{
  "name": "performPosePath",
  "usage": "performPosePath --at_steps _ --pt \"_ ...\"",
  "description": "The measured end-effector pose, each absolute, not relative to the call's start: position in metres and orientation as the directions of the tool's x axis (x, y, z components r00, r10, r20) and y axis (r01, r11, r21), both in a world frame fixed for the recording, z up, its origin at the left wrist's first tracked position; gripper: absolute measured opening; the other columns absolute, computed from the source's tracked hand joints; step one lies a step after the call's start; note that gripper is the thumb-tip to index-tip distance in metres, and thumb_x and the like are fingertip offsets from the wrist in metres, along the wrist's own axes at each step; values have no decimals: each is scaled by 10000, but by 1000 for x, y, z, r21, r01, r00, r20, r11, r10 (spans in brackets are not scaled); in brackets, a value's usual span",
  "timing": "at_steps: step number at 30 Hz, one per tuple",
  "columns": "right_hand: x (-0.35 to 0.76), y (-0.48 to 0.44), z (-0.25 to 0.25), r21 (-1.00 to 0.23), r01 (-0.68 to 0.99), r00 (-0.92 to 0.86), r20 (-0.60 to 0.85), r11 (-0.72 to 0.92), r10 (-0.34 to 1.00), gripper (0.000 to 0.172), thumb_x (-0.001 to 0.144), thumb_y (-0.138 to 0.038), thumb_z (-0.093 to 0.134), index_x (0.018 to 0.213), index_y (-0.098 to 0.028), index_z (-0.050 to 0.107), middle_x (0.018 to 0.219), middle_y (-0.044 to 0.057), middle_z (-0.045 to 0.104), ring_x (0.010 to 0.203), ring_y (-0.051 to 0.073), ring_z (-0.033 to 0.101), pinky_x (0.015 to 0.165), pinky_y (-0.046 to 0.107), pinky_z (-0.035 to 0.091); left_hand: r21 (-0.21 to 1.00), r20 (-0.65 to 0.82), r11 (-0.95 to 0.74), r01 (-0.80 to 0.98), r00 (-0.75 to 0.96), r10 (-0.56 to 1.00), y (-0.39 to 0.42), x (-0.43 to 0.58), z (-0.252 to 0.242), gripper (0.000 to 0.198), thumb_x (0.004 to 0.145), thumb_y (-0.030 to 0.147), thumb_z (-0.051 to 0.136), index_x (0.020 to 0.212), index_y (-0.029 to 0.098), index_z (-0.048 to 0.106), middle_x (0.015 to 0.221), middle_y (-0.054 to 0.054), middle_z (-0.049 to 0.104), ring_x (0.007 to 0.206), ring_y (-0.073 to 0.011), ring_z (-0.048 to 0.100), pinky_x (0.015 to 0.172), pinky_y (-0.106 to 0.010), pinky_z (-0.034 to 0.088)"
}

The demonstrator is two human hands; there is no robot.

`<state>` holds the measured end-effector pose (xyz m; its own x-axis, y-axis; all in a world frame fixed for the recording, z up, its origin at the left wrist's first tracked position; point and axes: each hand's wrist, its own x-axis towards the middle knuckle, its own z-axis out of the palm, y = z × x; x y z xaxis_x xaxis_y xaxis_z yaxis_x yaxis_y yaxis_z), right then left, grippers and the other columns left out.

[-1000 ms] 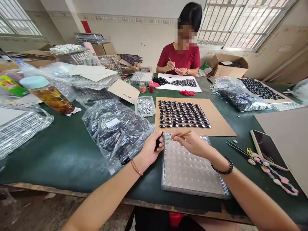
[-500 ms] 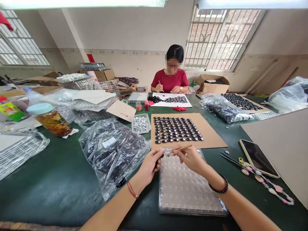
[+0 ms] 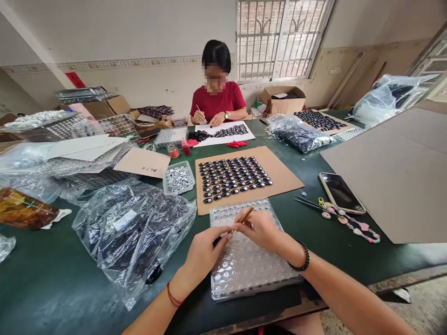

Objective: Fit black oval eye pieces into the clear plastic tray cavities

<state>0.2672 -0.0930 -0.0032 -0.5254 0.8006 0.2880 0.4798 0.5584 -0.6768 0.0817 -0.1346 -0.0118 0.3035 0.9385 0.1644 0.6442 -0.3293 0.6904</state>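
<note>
My right hand (image 3: 257,229) is closed around a thin wooden stick (image 3: 248,214), tilted, its lower end between the two hands. Thumb and fingers of my left hand (image 3: 208,246) are pinched together right beside that end; whatever they hold is too small and hidden to make out. Both hands are above a clear plastic tray (image 3: 261,266) with rows of round bumps, lying in front of me. Just beyond it, rows of glossy black oval pieces (image 3: 232,176) lie on a brown cardboard sheet (image 3: 284,176). A small plastic box (image 3: 179,177) of silvery round pieces stands to the left.
A plastic bag of dark pieces (image 3: 134,232) lies left of the tray. On the right are tweezers (image 3: 307,201), a beaded strap (image 3: 359,228), a phone (image 3: 341,192) and a large grey board (image 3: 391,172). Across the table a co-worker in a red shirt (image 3: 218,100) works with a stick.
My view has swung to the right and down. Both hands have come nearer, from the tray's far edge to over its middle, and are closer together. The stick now stands steeper.
</note>
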Motion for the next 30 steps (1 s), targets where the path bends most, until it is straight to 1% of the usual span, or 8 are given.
performPosePath --at_steps 3,7,10,13,17,21,26,30 --pt "267 -94 -6 -648 480 -544 309 592 780 218 854 -322 487 765 -168 613 689 24 648 552 106 555 531 202 375 717 142 -307 626 300 943 -132 81 -15 251 842 325 471 985 252 665 959 -24 694 866 -193 627 765 -283 464" --pt "268 -96 -9 -588 412 -541 457 696 706 188 860 -332 490 792 -187 588 681 2 640 564 97 562 540 196 376 775 150 -248 582 212 966 -131 81 -17 247 815 313 520 1010 259 660 1018 -30 679 924 -207 617 807 -296 456" --pt "268 -98 -8 -489 392 -545 558 779 625 207 871 -335 471 762 -183 562 642 -1 623 569 100 560 537 204 368 794 175 -238 560 164 971 -130 81 -18 222 789 293 555 970 257 679 988 -33 689 909 -212 625 804 -302 461" --pt "269 -100 -5 -376 409 -562 614 831 554 240 879 -328 452 713 -179 540 599 -3 597 537 102 535 524 222 343 789 214 -254 559 138 967 -130 83 -15 193 768 272 579 919 255 697 932 -35 703 856 -209 639 771 -294 473" --pt "269 -101 -1 -322 398 -557 660 859 504 218 879 -295 454 712 -178 534 577 -11 579 520 95 509 518 225 329 755 264 -291 587 133 955 -132 84 -8 188 765 267 582 911 255 700 893 -35 708 805 -198 646 728 -279 482" --pt "270 -103 5 -292 378 -553 690 879 467 199 881 -261 452 724 -172 536 596 -5 595 532 91 513 523 224 344 752 259 -285 595 131 957 -133 82 -3 194 755 278 599 921 257 697 902 -31 708 810 -201 648 735 -285 486" --pt "271 -105 10 -242 384 -593 675 891 439 202 877 -236 450 708 -173 540 603 0 601 541 91 521 539 226 362 752 237 -264 604 125 963 -130 80 -3 191 759 280 589 914 257 699 940 -30 703 864 -210 643 778 -299 481" --pt "271 -105 9 -220 393 -605 670 893 431 193 878 -246 449 727 -179 549 590 -10 584 525 86 508 527 233 352 752 239 -275 599 141 961 -130 79 -6 179 744 274 596 888 270 704 908 -28 709 829 -212 649 755 -299 483"
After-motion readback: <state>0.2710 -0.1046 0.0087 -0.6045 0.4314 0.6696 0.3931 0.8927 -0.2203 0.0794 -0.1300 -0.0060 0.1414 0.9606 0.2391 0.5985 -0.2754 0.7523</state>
